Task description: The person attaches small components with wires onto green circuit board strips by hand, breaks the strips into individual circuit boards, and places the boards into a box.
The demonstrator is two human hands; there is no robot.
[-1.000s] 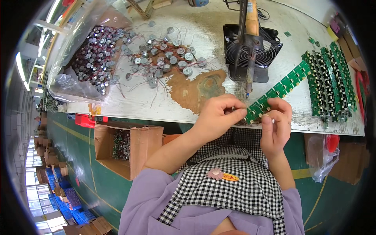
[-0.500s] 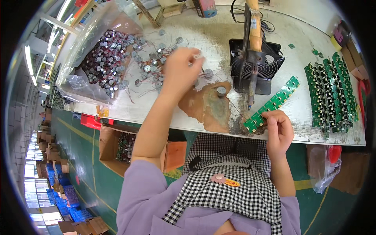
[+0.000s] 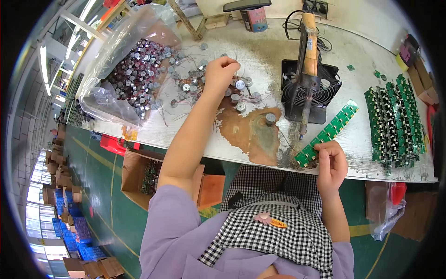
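Note:
My left hand (image 3: 220,76) reaches over a loose spread of small round metal motors (image 3: 186,87) with thin wires. Its thumb and fingertips are pinched together near a fine wire; what sits between them is too small to make out. My right hand (image 3: 332,160) grips the near end of a long green circuit board strip (image 3: 329,131) between thumb and fingers. This strip lies slantwise close to the bench's front edge. A soldering iron (image 3: 304,111) with a wooden handle points down just beyond the strip. One single motor (image 3: 270,119) rests on a stained brown patch (image 3: 241,135).
A plastic-lined box (image 3: 104,100) full of motors stands at the left. Behind the iron is a black fan (image 3: 325,76). Rows of green circuit strips (image 3: 395,123) are stacked at the right. At the back stands a tin (image 3: 255,19); an open carton (image 3: 132,172) is below the bench.
My left hand has moved slightly farther away over the motors, uncovering several, and its fingertips have come together. The right hand keeps hold of the strip. The whole view has shifted a little.

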